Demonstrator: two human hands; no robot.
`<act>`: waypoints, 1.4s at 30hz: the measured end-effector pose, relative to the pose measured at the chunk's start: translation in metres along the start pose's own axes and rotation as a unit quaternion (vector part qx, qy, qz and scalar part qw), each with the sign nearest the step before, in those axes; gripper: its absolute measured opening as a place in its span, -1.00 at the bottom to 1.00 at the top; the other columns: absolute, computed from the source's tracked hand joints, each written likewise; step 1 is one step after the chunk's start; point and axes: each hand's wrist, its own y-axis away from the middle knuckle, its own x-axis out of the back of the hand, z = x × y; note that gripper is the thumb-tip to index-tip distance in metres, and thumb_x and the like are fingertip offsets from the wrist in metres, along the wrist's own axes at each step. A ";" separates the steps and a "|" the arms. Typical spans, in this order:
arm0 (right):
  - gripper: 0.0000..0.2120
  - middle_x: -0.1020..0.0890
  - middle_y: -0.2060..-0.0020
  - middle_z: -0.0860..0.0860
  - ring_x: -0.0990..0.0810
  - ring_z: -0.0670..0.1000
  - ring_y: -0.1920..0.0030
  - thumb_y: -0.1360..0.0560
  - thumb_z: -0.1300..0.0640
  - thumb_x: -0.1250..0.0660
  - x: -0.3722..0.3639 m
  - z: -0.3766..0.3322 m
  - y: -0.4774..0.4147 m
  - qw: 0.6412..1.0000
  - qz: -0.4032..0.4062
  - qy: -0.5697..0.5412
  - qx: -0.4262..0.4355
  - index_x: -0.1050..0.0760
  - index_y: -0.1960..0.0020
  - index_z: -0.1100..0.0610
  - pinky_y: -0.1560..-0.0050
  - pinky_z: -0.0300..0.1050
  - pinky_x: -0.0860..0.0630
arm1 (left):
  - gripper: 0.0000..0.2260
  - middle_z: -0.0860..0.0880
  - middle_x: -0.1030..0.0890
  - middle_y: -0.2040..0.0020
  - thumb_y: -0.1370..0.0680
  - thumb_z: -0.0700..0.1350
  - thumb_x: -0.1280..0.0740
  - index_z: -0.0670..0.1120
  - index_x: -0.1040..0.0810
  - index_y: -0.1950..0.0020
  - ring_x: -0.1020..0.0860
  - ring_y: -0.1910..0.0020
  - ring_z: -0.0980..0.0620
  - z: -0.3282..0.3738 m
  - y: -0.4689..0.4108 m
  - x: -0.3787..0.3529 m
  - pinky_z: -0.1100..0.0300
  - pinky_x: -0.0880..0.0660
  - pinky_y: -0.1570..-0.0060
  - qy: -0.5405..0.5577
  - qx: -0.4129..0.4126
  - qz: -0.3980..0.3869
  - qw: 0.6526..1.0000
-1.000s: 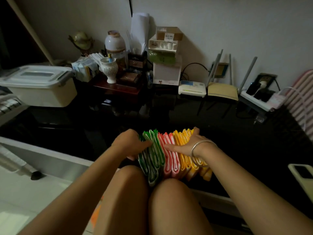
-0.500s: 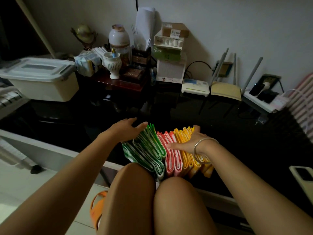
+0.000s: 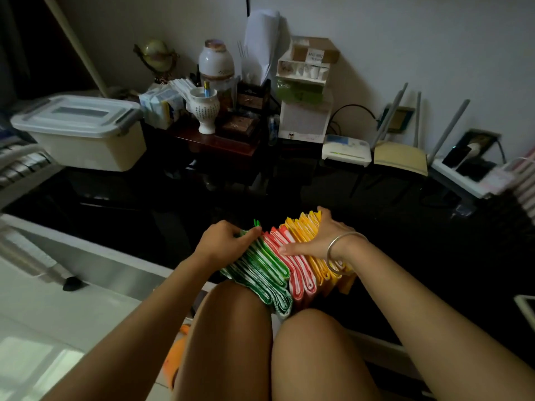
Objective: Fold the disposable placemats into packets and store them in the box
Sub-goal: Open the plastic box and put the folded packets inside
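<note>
A row of folded placemat packets stands on edge at the 6 o'clock rim of the glossy black tabletop point(image 3: 390, 233), just above the person's bare knees point(image 3: 231, 328). From left to right the row runs green packets point(image 3: 260, 270), red packets point(image 3: 293, 269) and yellow packets point(image 3: 304, 227), each colour touching the next. The near ends of the green ones tip down onto the left knee.

The left hand point(image 3: 227, 241) sits at the 9 o'clock end of the row, its grip curled and pinching the far top edge of the green packets. The right hand point(image 3: 317, 238) lies across the 3 o'clock end with its grip spread flat: the fingers press over the yellow packets and the thumb points left across the red ones. A silver bangle point(image 3: 341, 247) circles that wrist.

The storage box point(image 3: 84, 140) – white, with its clear lid on and grey latches – stands well apart from the packets at 10 o'clock on the tabletop.

Along the wall from 11 to 2 o'clock stand a small globe point(image 3: 157, 52), a white jar point(image 3: 215, 63), a white pen vase point(image 3: 202, 110), a stack of small cartons point(image 3: 305, 91), a white router point(image 3: 346, 150), a yellowed router point(image 3: 401, 157) with grey antennas, and a power strip point(image 3: 460, 172).
</note>
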 end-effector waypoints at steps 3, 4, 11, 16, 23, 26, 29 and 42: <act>0.35 -0.19 -0.51 0.13 -0.30 0.21 -0.42 -0.06 -0.49 -0.44 0.002 -0.012 -0.006 0.999 -0.012 0.009 0.028 0.29 -0.54 -0.04 -0.32 0.16 -0.36 | -0.41 -0.25 -0.62 0.32 -0.52 0.28 -0.29 -0.28 -0.64 0.21 -0.56 0.35 -0.24 -0.010 0.003 0.002 0.03 -0.45 0.39 -0.001 0.020 0.028 0.999; 0.35 -0.19 -0.51 0.13 -0.30 0.21 -0.42 -0.07 -0.49 -0.44 0.002 -0.017 -0.008 0.999 -0.012 0.018 0.039 0.29 -0.54 -0.05 -0.31 0.15 -0.36 | -0.43 -0.24 -0.61 0.34 -0.53 0.27 -0.29 -0.27 -0.64 0.23 -0.56 0.35 -0.25 -0.013 0.006 0.003 0.05 -0.43 0.39 -0.002 0.030 0.042 0.999; 0.28 -0.19 -0.51 0.08 -0.30 0.20 -0.42 -0.12 -0.43 -0.48 0.011 -0.065 -0.032 0.988 -0.062 0.072 0.123 0.25 -0.54 -0.13 -0.33 0.16 -0.37 | -0.48 -0.19 -0.63 0.34 -0.55 0.24 -0.27 -0.20 -0.63 0.25 -0.58 0.40 -0.16 -0.026 0.022 0.010 0.11 -0.42 0.40 -0.020 0.096 0.157 0.983; 0.23 -0.27 -0.48 0.04 -0.41 0.17 -0.33 -0.12 -0.43 -0.47 0.008 -0.098 -0.042 0.970 -0.075 0.126 0.195 0.22 -0.53 -0.20 -0.28 0.10 -0.42 | -0.57 -0.01 -0.58 0.42 -0.56 0.24 -0.26 0.01 -0.49 0.40 -0.57 0.39 -0.01 -0.035 0.035 0.020 0.13 -0.47 0.37 -0.005 0.146 0.188 0.971; 0.19 -0.37 -0.40 0.03 -0.50 0.14 -0.19 -0.19 -0.29 -0.53 0.012 -0.115 -0.051 0.960 -0.111 0.142 0.215 0.22 -0.52 -0.21 -0.16 0.02 -0.48 | -0.47 -0.05 -0.47 0.47 -0.57 0.25 -0.23 -0.12 -0.44 0.43 -0.43 0.47 -0.01 -0.028 0.033 0.022 0.18 -0.34 0.41 -0.019 0.178 0.158 0.971; 0.17 -0.44 -0.32 0.04 -0.52 0.10 -0.06 -0.21 -0.28 -0.52 0.011 -0.116 -0.050 0.956 -0.112 0.156 0.220 0.23 -0.52 -0.22 -0.08 0.00 -0.50 | -0.43 -0.11 -0.64 0.25 -0.57 0.29 -0.19 -0.20 -0.62 0.19 -0.63 0.25 -0.06 -0.033 0.029 0.047 0.10 -0.57 0.20 0.102 0.212 0.085 0.968; 0.18 -0.48 -0.26 0.05 -0.55 0.09 0.00 -0.21 -0.28 -0.52 0.010 -0.118 -0.051 0.952 -0.116 0.173 0.222 0.25 -0.51 -0.20 -0.08 0.01 -0.53 | -0.51 -0.10 -0.67 0.22 -0.65 0.17 -0.13 -0.18 -0.65 0.10 -0.65 0.19 -0.06 -0.048 0.006 0.079 0.10 -0.60 0.19 0.174 0.237 0.043 0.955; 0.18 -0.49 -0.23 0.06 -0.56 0.07 0.04 -0.19 -0.37 -0.48 0.014 -0.118 -0.058 0.946 -0.133 0.197 0.221 0.30 -0.49 -0.26 -0.04 0.00 -0.55 | -0.50 -0.24 0.24 -0.58 -0.53 0.02 -0.29 0.10 -0.32 -0.48 0.34 -0.51 -0.29 -0.066 -0.159 0.173 -0.26 0.38 -0.42 -0.462 0.111 0.229 0.850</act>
